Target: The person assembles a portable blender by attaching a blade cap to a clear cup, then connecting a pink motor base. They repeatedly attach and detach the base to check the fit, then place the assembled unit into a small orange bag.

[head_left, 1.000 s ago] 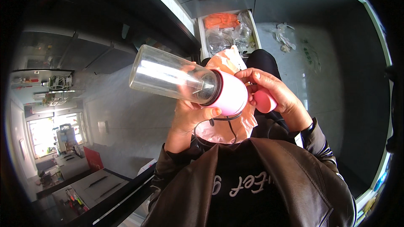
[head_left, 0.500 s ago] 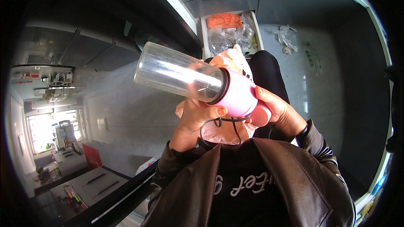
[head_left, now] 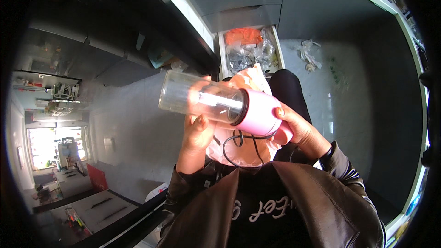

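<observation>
A personal blender lies on its side above my lap, its clear cup (head_left: 177, 93) pointing left and its pink base (head_left: 262, 114) to the right. My left hand (head_left: 196, 133) is wrapped round the cup from below, and some of its fingers show through the clear wall. At the base's right end my right hand (head_left: 298, 128) grips the pink body, thumb on top, beside a round pink part (head_left: 285, 135). A black cord (head_left: 225, 149) hangs in loops below the base. Beneath the blender rests a crumpled pale pink bag (head_left: 250, 151).
In front of my knees an open drawer (head_left: 278, 48) holds an orange bag (head_left: 243, 36) and clear plastic bags (head_left: 264, 55). Crumpled white plastic (head_left: 310, 55) lies on the tiled floor (head_left: 138, 119) to its right. Grey cabinets (head_left: 243, 0) stand ahead.
My left hand has shifted from the joint by the pink base to the clear cup, its thumb leaving the base. The blender has come nearer and turned slightly more level.
</observation>
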A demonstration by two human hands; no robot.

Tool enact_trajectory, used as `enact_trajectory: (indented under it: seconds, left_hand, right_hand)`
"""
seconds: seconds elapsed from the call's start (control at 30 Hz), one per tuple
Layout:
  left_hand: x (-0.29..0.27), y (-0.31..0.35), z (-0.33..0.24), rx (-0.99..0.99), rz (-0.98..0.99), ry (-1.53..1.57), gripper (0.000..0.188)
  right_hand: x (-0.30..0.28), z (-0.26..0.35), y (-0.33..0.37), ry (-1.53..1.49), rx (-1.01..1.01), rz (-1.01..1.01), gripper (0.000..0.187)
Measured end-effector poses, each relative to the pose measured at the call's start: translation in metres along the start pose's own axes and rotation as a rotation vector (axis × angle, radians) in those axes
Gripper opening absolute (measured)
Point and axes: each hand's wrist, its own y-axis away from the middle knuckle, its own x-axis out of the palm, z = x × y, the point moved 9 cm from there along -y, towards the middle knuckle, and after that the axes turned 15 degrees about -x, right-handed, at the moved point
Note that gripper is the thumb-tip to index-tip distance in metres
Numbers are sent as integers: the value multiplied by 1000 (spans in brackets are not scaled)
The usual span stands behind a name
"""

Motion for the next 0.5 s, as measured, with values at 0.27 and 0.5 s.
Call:
enact_trajectory:
  seconds: [0.27,0.5]
  left_hand:
    - [2,-2,-7,-5,5,35,111]
    - [-1,3,-18,72,-12,119,112]
  right_hand:
    - [-3,-1,-3,16,-22,42,110]
    - [-9,-3,-1,-9,5,19,109]
